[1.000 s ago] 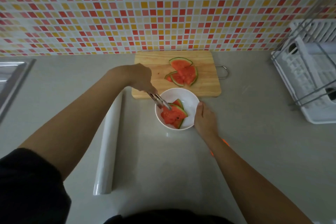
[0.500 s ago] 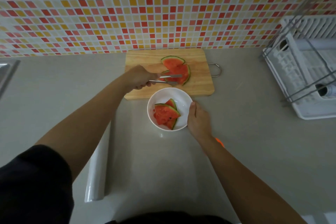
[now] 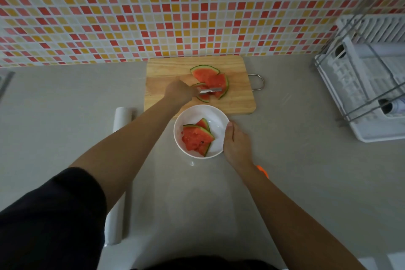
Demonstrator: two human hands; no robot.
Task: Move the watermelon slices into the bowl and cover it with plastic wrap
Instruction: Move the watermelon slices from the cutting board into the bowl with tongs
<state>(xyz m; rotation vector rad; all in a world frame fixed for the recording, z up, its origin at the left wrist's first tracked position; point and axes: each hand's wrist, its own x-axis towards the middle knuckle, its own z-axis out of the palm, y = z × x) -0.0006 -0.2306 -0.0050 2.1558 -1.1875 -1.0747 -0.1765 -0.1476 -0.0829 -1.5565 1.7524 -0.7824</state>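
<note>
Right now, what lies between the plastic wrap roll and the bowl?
In the head view, only the left forearm crosses the bare counter between the plastic wrap roll and the bowl.

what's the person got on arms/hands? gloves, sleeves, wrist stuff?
No gloves: left hand and right hand are bare, and so are both forearms. A black sleeve covers the left upper arm and ends above the elbow. No sleeve shows on the right arm in frame. A small orange thing shows at the right wrist; can't tell whether it is worn.
</note>
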